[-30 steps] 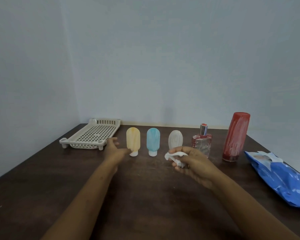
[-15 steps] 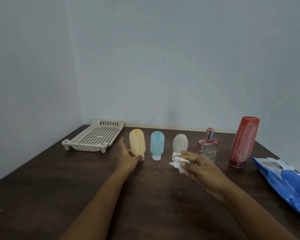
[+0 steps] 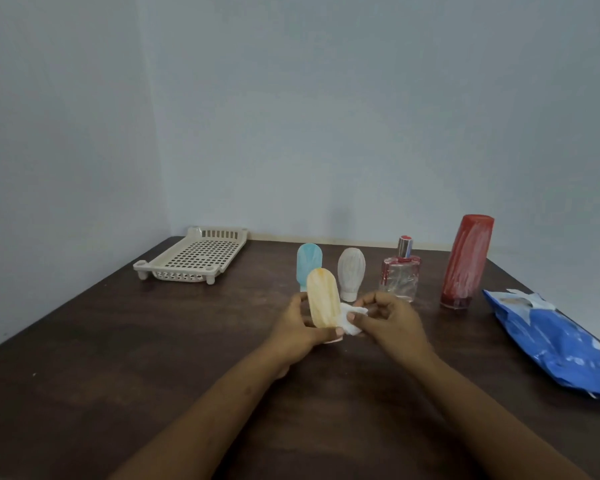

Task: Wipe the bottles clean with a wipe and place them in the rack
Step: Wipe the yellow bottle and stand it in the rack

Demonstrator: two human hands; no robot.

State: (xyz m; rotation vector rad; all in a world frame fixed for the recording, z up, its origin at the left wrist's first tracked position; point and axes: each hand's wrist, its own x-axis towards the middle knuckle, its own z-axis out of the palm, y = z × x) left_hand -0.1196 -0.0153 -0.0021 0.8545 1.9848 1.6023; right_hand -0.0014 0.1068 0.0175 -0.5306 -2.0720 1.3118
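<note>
My left hand (image 3: pixel 300 332) grips the orange squeeze bottle (image 3: pixel 323 297) near its cap and holds it upright above the table. My right hand (image 3: pixel 388 320) pinches a crumpled white wipe (image 3: pixel 352 318) right beside the bottle's lower part. Behind them stand a blue squeeze bottle (image 3: pixel 308 263), a white squeeze bottle (image 3: pixel 351 271), a glass perfume bottle (image 3: pixel 399 275) and a tall red bottle (image 3: pixel 467 261), all smeared. The cream perforated rack (image 3: pixel 194 259) sits at the back left with nothing in it.
A blue wipes pack (image 3: pixel 551 337) lies at the right edge of the dark wooden table (image 3: pixel 153 358). Walls close off the back and left sides.
My left hand took hold of the orange bottle, lifted it out of the row and brought it toward me. My right hand carried the wipe up beside it.
</note>
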